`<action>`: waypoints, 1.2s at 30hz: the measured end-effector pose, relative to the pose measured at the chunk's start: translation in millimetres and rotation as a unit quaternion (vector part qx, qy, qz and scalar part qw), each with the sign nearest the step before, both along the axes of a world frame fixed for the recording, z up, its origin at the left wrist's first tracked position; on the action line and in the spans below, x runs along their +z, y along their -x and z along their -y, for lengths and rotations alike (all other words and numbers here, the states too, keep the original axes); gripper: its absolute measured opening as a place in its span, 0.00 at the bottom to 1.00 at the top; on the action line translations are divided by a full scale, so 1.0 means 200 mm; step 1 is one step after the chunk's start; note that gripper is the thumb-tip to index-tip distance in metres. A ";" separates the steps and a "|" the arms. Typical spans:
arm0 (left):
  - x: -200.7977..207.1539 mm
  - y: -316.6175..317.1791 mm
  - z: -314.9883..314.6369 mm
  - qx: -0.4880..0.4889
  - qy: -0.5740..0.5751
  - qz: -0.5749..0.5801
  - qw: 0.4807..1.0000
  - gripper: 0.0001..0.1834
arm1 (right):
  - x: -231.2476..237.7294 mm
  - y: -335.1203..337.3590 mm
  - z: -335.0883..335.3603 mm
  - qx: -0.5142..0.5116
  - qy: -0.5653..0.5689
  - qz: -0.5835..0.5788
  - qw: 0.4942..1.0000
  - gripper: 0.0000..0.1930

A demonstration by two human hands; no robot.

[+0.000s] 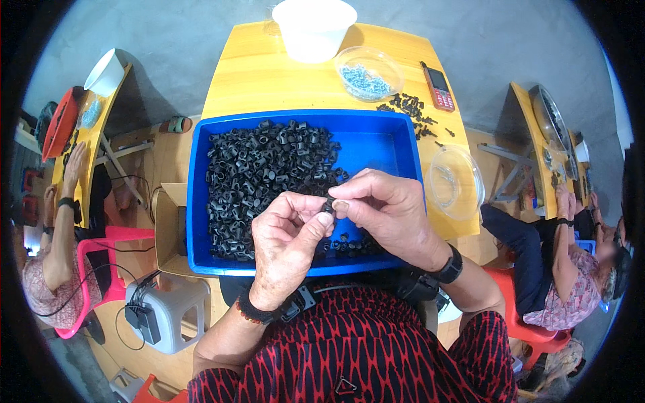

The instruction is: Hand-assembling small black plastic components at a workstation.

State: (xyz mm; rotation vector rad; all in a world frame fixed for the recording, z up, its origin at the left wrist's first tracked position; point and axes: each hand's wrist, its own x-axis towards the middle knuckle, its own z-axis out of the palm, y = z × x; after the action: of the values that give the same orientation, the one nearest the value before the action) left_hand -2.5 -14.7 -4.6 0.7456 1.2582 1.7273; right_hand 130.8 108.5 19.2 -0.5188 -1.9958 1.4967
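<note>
My left hand (290, 232) and my right hand (386, 208) meet over the front part of a blue tray (304, 119). Between the left thumb and fingers I pinch a small black plastic part (329, 207). The right thumb and forefinger are pressed together right against it; whatever they hold is too small to make out. A heap of small black plastic caps (259, 174) fills the left and middle of the tray. A few more lie under my hands along the front wall.
Behind the tray, a yellow table (235, 74) carries a white bowl (314, 30), a clear tub of bluish small pieces (368, 77), loose black pieces (413, 114) and a phone (439, 87). Right of the tray is a clear container (457, 181). People sit at tables on both sides.
</note>
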 end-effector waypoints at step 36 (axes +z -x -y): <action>-0.01 0.02 0.00 -0.018 -0.035 0.070 0.997 0.06 | 0.00 -0.01 -0.01 0.049 -0.173 -0.051 0.982 0.11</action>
State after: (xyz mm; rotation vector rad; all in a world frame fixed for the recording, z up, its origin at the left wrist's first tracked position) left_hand -5.7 -15.3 -7.4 0.6720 1.0878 1.7707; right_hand 133.7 110.5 20.1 -0.1979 -2.1629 1.1661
